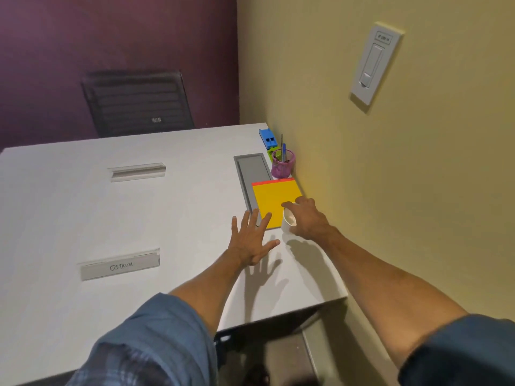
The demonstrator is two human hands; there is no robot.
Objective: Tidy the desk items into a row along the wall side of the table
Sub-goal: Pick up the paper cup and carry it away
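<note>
Holding a small white cup [289,220] in our right hand [308,218], we wrap our fingers around it just past the near edge of the yellow pad [276,203]. Our left hand [250,238] is open and flat, fingers spread, above the white table [139,218]. Along the yellow wall [362,162] sit the pad, a purple pen cup [282,164], a green thing [271,153] and a blue thing [267,138].

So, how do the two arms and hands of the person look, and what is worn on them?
The left hand and right hand are bare: no gloves, rings or watch are visible. Both forearms are uncovered. Each arm has a blue-grey sleeve pushed up to about the elbow; the left one shows a faint plaid pattern near the bottom edge.
</note>
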